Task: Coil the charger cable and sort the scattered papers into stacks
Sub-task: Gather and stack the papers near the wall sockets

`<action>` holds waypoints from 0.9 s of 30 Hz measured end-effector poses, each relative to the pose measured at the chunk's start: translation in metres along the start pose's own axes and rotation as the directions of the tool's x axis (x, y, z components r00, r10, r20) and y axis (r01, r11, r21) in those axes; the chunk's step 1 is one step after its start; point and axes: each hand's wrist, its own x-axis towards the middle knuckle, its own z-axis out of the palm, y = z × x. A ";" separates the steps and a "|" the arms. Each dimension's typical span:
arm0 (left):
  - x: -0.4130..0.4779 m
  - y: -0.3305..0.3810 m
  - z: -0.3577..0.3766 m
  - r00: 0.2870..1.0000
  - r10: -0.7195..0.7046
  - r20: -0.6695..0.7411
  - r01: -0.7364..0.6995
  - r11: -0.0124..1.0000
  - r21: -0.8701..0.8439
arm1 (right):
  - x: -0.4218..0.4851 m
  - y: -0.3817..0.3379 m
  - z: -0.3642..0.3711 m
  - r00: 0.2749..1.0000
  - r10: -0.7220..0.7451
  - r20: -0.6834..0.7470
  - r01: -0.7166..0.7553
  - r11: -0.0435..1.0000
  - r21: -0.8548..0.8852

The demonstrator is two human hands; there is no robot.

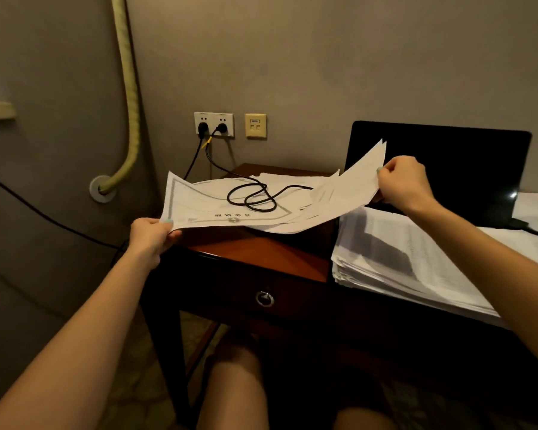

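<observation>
We are holding a loose bundle of white papers [199, 203] over the small wooden table [261, 256], with its middle sagging onto the tabletop. Our left hand [151, 234] is pinching the near-left corner, thumb on top and fingers curled beneath. Our right hand [404, 181] is gripping the raised far-right edge with closed fingers. The top sheet is showing a grey printed border and upside-down characters. The black charger cable [255, 198] is lying in loose, uncoiled loops on the papers and running to the wall socket [214, 124], where it seems to be plugged in. A thicker paper stack [401, 256] is sitting to the right, before a dark laptop [448, 162].
</observation>
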 end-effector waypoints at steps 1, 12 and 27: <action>-0.008 0.001 -0.002 0.998 -0.034 0.057 0.034 0.999 -0.009 | -0.004 0.000 -0.008 1.000 0.012 0.005 -0.012 1.000 0.012; -0.061 0.013 -0.035 0.927 -0.118 0.356 0.131 0.991 -0.012 | -0.031 0.020 -0.077 0.988 -0.015 -0.154 0.060 0.955 0.291; -0.093 -0.022 0.009 0.966 -0.128 0.226 0.121 0.992 0.043 | -0.066 0.096 -0.068 0.946 0.285 0.156 -0.317 0.916 0.245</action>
